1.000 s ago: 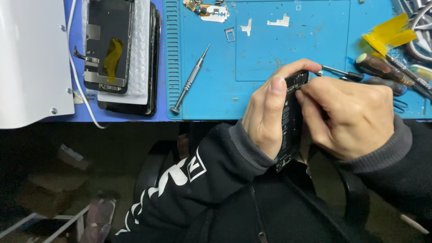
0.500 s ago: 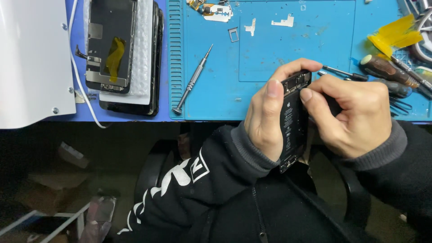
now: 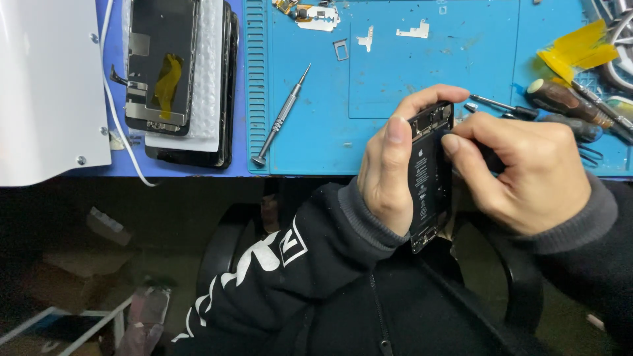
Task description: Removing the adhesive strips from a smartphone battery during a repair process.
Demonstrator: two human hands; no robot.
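Blue matting covers the bench (image 3: 310, 142) at the top of the view, and below its front edge everything falls into dark floor and a black sleeve with white lettering.

Just in front of that edge, both hands hold an opened phone body (image 3: 430, 178) upright on its long side, its inner parts and black battery facing the camera. The left hand (image 3: 395, 165) wraps it from the left: the thumb lies flat along the near left edge, while the fingers (image 3: 432, 95) curl over the top end and grasp it firmly. The right hand (image 3: 527, 175) closes in from the right, its fingers clenched, with the thumb tip pressed against the phone's right edge near the top. Whether that hand pinches a small tool cannot be told, since the fist hides its inside. The phone's lower end sticks out below the left palm, over the dark lap.

On the mat, a slim silver screwdriver (image 3: 280, 118) lies slanted, well to the left of the hands. Further left, a stack of phone screens (image 3: 175, 72) rests face down, the top one carrying a yellow strip. A white box (image 3: 46, 86) fills the left corner, and a white cable (image 3: 112, 112) hangs beside it. Behind the right hand lie brown-handled tools (image 3: 560, 99) and a scrap of yellow tape (image 3: 573, 53). Small metal brackets (image 3: 412, 31) sit near the mat's far edge.
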